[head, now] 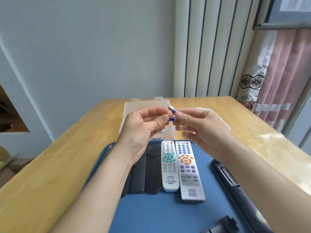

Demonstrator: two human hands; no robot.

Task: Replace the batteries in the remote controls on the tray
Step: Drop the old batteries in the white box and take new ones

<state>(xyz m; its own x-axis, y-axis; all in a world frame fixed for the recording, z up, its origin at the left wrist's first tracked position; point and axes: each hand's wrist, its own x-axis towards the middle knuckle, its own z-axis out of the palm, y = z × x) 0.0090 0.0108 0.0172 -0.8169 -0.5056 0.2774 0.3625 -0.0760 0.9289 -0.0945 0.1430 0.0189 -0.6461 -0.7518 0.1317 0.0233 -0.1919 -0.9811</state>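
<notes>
Two grips: left hand (143,126) pinches a battery (172,118); right hand (200,128) pinches another.
Open remote (223,175): 5 o'clock of your right hand, the nearer; axis 11-to-5.

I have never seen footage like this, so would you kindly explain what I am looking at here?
There is no machine here. A person wears a camera on the head, looking forward and down, so you see their own arms. This is the only view. The left hand pinches the lower purple battery, and the right hand pinches the upper purple battery. Below them, on a wooden table, a blue tray holds black remotes, a white remote with green buttons, a white remote with orange buttons and, at the right, a dark remote with its battery bay open. Behind the hands stands an open clear plastic box.
</notes>
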